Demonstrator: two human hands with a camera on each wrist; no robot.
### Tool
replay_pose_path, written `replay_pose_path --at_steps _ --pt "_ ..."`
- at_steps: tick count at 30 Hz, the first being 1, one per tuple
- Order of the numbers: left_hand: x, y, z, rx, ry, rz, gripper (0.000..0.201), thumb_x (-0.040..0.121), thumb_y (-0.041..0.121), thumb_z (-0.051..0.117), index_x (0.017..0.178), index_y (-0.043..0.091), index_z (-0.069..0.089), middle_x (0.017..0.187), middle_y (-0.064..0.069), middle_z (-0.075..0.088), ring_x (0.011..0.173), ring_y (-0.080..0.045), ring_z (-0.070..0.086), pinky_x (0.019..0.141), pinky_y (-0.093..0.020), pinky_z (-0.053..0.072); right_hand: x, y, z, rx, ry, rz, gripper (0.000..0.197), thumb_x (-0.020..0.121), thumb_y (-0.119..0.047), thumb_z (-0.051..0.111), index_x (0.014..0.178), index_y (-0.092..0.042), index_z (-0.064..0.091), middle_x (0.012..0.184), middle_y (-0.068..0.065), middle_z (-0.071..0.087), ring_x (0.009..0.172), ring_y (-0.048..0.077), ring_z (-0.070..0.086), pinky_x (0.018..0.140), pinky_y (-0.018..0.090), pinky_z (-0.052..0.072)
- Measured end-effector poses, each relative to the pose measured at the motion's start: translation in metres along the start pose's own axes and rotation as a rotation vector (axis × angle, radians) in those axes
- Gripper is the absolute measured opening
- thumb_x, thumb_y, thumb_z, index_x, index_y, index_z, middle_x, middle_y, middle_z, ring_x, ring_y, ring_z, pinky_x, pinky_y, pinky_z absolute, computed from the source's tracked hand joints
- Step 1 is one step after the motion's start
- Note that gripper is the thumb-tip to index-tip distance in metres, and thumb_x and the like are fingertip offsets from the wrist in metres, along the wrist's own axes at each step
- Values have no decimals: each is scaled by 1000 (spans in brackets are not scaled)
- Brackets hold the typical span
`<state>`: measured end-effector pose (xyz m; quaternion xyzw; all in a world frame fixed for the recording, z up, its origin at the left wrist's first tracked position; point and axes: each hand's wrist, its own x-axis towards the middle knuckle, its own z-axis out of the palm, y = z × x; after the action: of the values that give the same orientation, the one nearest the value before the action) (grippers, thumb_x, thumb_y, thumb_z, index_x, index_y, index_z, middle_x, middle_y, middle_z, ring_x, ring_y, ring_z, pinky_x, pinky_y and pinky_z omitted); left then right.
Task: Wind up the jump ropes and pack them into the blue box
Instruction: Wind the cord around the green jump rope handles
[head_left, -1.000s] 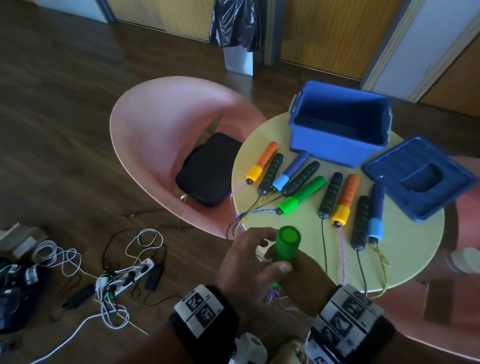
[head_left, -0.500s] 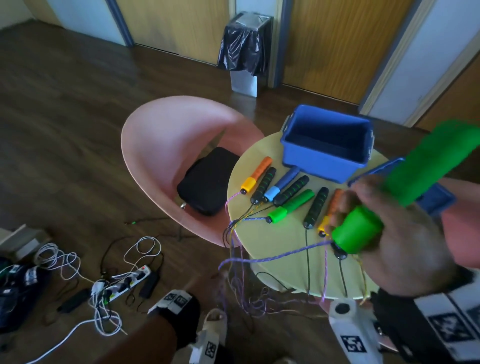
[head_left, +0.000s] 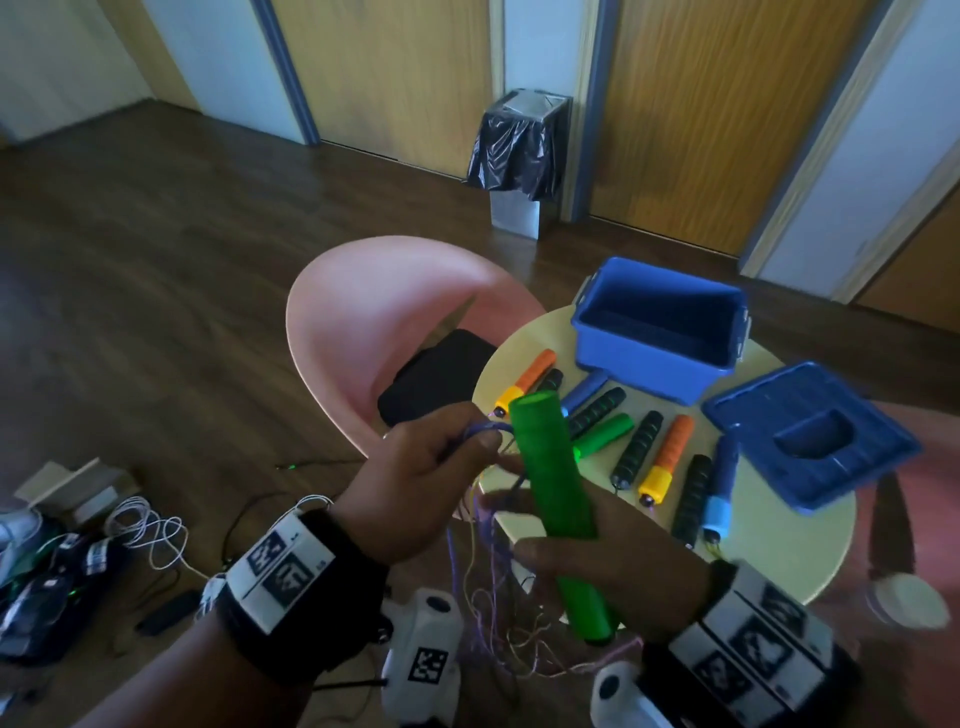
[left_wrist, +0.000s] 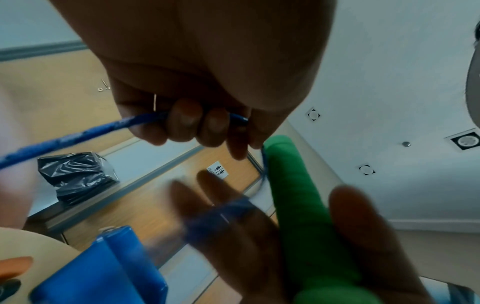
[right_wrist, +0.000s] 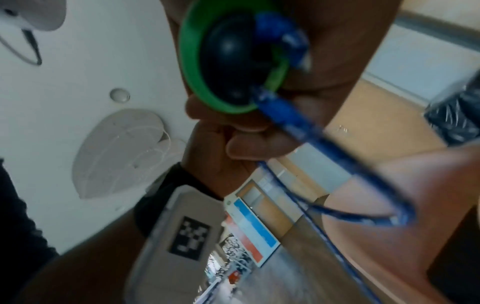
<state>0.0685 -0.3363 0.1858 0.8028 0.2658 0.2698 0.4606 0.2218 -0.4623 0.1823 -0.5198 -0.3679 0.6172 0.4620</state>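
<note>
My right hand (head_left: 571, 551) grips the lower half of a green jump-rope handle (head_left: 550, 499), held upright in front of the yellow round table (head_left: 779, 561). Beside the handle's top, my left hand (head_left: 478, 447) has its fingers curled round the blue-purple rope (left_wrist: 78, 137). In the right wrist view the rope (right_wrist: 311, 135) leaves the handle's end (right_wrist: 233, 55). More rope hangs tangled below my hands (head_left: 493, 613). The open blue box (head_left: 660, 332) stands at the table's far side. Several other handles (head_left: 665, 457) lie in a row before it.
The box's blue lid (head_left: 810, 436) lies at the table's right. A pink chair (head_left: 363, 312) with a black bag (head_left: 436, 384) stands left of the table. Cables and a power strip (head_left: 145, 530) litter the floor at left. A bin (head_left: 524, 150) stands by the doors.
My right hand brought the green handle down from the upper right to the centre. My left hand rose from below and took hold of the rope by the handle's top.
</note>
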Motion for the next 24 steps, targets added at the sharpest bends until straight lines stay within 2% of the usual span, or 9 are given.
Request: replay_pose_path --at_steps 3,6,8,11,14,16,18,21,24 --pt "-2 -12 -1 28 0 -17 28 89 44 50 81 20 61 72 -8 60 68 -25 55 65 -40 45 0 -9 3 51 -130 -25 12 73 -12 71 84 -13 65 64 13 59 52 18 58 51 23 48" --pt "-9 -58 0 148 -30 -122 20 88 33 55 69 36 56 56 9 50 55 -5 41 56 -27 35 -7 -14 -11 170 -49 -156 20 65 -23 79 68 -15 60 56 9 52 45 18 52 51 25 46" --pt "-22 -106 0 332 -45 -351 30 93 26 58 65 36 57 52 9 49 54 -3 42 53 -22 33 -11 -20 -29 364 125 -285 34 53 -35 91 67 -17 65 64 9 61 50 19 57 51 27 49" --pt "-66 -199 -11 481 -128 -784 25 90 37 56 69 24 62 72 1 66 80 -19 63 72 -30 46 -20 -30 -64 593 358 -469 30 48 -38 90 69 -26 73 96 -1 75 79 14 73 68 25 58" --pt "-93 -240 -14 419 -100 -963 32 98 26 51 119 5 62 111 -18 67 106 -31 64 86 -31 47 -22 -28 -91 591 491 -489 34 54 -32 89 78 -29 65 130 -5 66 109 18 69 82 34 59" --pt "-81 -220 -7 366 -95 -937 29 102 20 45 112 1 65 83 -11 67 81 -29 67 70 -31 50 -17 -16 -97 366 602 -353 33 70 -29 78 101 -29 68 125 -9 68 107 16 69 88 43 56" --pt "-58 -184 0 321 -104 -796 30 100 26 47 86 21 73 60 2 64 59 -14 61 63 -29 48 -10 -3 -88 64 607 -239 43 79 -30 78 120 -27 65 108 -17 72 104 15 69 100 49 48" --pt "-23 -111 10 204 -173 -450 32 95 24 57 77 48 68 60 14 66 56 3 56 63 -22 50 2 13 -63 -138 409 -137 56 81 -29 74 134 -30 55 100 -21 71 107 8 67 102 40 48" --pt "-3 -55 22 28 -312 -221 22 88 42 59 78 24 68 68 4 66 64 -4 57 67 -31 49 16 32 -42 -260 198 -41 54 76 -23 75 125 -31 55 115 -4 69 108 13 64 97 33 51"
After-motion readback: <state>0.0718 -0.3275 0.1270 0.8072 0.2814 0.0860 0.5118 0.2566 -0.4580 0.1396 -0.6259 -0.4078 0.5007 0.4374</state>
